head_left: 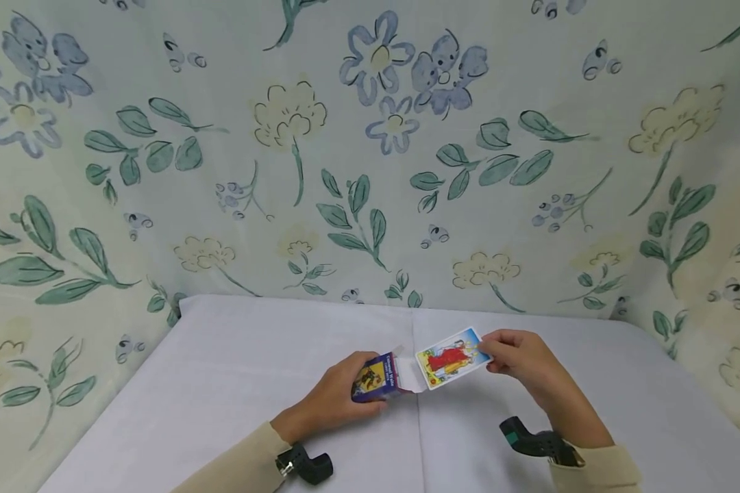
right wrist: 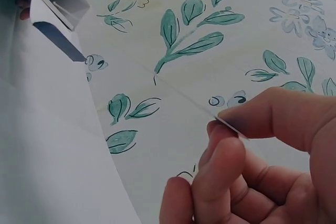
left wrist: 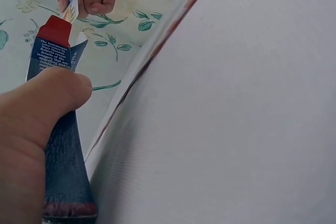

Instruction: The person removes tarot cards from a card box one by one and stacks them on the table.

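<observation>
My left hand (head_left: 329, 397) grips a small dark-blue tarot card box (head_left: 370, 383), with thumb and fingers around its sides. The box's open end faces right, its flaps (head_left: 410, 375) spread out. Just past those flaps, my right hand (head_left: 521, 352) pinches a tarot card (head_left: 449, 359) by its right edge, between thumb and fingers. The card's picture shows a red-robed figure under blue sky. In the right wrist view the card (right wrist: 184, 95) appears edge-on as a thin line. Seen from the left wrist, the red end flap (left wrist: 55, 29) stands up, overlapping the card's lower end.
A white cloth (head_left: 253, 349) covers the table, with a fold line running down its middle. Behind it hangs a floral curtain (head_left: 370, 157). Black camera mounts (head_left: 311, 467) are strapped at both wrists, over beige sleeves (head_left: 237, 462).
</observation>
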Available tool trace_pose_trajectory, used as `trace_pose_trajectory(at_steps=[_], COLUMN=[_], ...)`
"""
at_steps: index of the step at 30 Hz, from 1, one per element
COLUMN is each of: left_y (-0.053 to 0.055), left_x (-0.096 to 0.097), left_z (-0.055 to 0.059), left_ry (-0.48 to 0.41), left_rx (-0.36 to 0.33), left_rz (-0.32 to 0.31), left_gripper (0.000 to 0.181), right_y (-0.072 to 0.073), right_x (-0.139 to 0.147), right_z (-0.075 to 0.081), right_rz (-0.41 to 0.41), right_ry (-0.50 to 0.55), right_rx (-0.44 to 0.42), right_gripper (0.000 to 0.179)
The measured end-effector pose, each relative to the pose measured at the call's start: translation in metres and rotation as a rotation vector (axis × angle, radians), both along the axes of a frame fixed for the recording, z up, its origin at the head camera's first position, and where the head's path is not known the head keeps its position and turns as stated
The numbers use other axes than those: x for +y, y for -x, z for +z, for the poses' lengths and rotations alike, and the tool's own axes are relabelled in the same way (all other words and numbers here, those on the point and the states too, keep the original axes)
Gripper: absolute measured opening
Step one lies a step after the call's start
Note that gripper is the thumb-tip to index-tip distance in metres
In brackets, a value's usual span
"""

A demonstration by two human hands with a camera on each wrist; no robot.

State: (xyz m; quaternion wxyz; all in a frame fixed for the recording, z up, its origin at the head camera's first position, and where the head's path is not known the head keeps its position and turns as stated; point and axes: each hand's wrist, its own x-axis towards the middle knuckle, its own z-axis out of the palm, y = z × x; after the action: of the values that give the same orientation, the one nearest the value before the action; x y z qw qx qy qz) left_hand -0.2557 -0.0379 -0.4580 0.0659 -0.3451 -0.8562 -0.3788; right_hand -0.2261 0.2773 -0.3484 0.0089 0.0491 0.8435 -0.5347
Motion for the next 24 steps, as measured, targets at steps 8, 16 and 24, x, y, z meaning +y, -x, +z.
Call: trace_pose_trajectory(at_steps=[8, 16, 24], left_y=[-0.001, 0.0, 0.002], left_x=[0.0, 0.0, -0.001], left_z=[0.001, -0.001, -0.001], left_ry=[-0.03, -0.043, -0.037], left_rx=[-0.026, -0.045, -0.014], left_rz=[0.011, -0.01, -0.026], left_gripper=[0.073, 0.072, 0.072], right_y=[0.005, 0.015, 0.025], right_x=[0.01, 0.017, 0.018], right_z=[0.002, 0.0, -0.003], right_rz=[0.033, 0.038, 0.04], right_ry=[-0.002, -0.016, -0.043], right_rx=[0.036, 0.026, 0.033], right_gripper=[0.041, 0.045, 0.048])
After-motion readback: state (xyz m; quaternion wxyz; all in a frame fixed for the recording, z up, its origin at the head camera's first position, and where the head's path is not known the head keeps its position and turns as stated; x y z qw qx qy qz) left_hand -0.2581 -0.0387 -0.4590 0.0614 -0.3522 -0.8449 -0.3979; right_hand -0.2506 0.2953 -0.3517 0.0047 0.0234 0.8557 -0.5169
